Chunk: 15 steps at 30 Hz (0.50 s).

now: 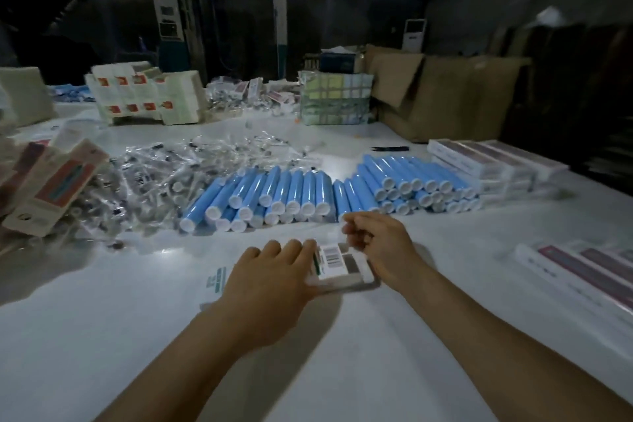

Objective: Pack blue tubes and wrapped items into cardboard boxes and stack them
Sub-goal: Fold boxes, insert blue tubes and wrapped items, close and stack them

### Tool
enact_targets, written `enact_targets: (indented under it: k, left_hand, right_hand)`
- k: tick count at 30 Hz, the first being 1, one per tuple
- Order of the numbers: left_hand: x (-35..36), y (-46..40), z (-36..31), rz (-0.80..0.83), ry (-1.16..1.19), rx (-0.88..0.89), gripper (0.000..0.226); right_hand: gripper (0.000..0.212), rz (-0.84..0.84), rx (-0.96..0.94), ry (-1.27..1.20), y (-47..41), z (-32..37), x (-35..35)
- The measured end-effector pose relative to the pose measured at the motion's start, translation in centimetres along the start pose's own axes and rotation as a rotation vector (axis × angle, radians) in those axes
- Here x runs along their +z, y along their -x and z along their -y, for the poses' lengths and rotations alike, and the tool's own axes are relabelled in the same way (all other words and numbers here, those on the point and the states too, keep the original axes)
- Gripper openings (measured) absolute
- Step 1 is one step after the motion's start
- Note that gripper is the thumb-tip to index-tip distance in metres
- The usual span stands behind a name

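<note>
A small white carton [342,265] with a barcode lies on the white table just in front of me. My left hand [274,276] rests on its left part with straight fingers. My right hand [375,238] hovers over its right end with curled fingers; whether it pinches a flap is unclear. Beyond the hands lie two piles of blue tubes with white caps, one in the middle [270,197] and one to the right [418,183]. A heap of clear wrapped items [164,175] spreads to the left of the tubes.
Flat carton blanks [51,188] lie at the far left. Packed white-and-maroon boxes are stacked at the right [489,161] and near right [582,271]. Folded carton stacks [147,94], a bundled pack [335,99] and brown cardboard [445,92] stand at the back.
</note>
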<state>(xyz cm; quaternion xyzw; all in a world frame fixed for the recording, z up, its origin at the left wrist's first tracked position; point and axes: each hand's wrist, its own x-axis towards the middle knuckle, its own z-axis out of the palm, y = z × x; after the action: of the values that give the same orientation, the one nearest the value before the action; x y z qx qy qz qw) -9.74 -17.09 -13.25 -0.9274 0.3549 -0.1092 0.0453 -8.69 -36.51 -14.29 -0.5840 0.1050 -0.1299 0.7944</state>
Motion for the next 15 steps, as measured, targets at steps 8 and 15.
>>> enact_targets:
  k: [8, 15]
  left_hand:
    - [1.5, 0.4, -0.9, -0.025, 0.054, 0.056, 0.065]
    - [1.5, 0.1, -0.8, -0.001, 0.107, 0.063, 0.065]
  right_hand:
    - [0.021, -0.011, -0.058, 0.253, -0.7, 0.4, 0.1]
    - [0.018, -0.236, -0.380, 1.233, -7.4, 5.6, 1.3]
